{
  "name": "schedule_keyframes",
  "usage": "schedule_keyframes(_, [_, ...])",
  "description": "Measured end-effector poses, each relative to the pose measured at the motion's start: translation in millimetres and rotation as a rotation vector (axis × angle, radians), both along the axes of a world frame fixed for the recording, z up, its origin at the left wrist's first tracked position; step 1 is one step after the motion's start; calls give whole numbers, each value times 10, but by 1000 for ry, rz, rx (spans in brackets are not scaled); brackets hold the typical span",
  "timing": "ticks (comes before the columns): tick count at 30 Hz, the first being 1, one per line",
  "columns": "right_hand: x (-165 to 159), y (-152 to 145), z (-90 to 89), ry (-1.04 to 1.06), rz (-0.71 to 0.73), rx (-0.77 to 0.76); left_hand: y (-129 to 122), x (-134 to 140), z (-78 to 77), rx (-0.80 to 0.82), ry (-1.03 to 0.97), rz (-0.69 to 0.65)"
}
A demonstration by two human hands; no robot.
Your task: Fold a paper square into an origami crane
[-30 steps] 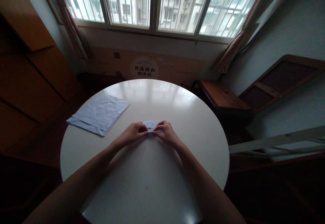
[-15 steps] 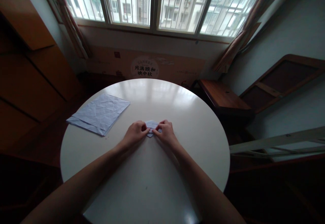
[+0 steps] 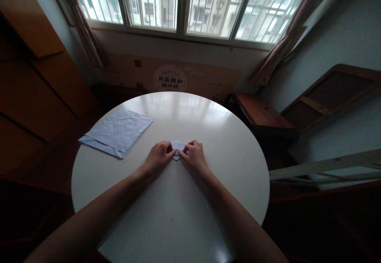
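We see both bare forearms reaching up from the lower edge of the frame and converging just above the centre, over the round white counter [image 3: 226, 144]. The left hand [image 3: 158, 157] lies knuckles-up with its wrist low and its fingers curled inward, their tips pressing down on the left end of a small folded paper [image 3: 177, 147]. The right hand [image 3: 194, 155] mirrors it, fingers bent and tips pinching the right end of the same paper. Each grip is narrow, closed on the paper, with thumb and forefinger nearly meeting the other hand's across the fold. The paper itself lies flat on the counter between the two hands, mostly hidden, with only a pale blue strip showing above the fingertips. Its exact shape we cannot tell.

Left of centre, well apart from the hands, a stack of creased pale blue sheets [image 3: 117, 132] lies near the counter's left rim. A barred window [image 3: 184, 4] fills the top of the frame.
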State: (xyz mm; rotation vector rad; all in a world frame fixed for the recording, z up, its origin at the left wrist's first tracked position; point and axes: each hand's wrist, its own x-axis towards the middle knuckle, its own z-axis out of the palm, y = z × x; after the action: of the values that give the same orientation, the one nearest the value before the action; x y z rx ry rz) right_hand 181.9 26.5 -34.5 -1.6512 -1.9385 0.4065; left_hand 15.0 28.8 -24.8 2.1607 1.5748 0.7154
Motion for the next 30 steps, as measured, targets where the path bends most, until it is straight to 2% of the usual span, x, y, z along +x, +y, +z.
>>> schedule_keyframes(14, [-18,-30,4,-27,-6,6,-1,-7,-15,13,-8,-7])
schedule_keyframes(22, [-17,-41,-2,-58,-10,26,-24,14,26,-2,-4,-7])
schedule_keyframes(30, [-13,-59,52,-119,-8,21,-9,3,-28,29,-8,-20])
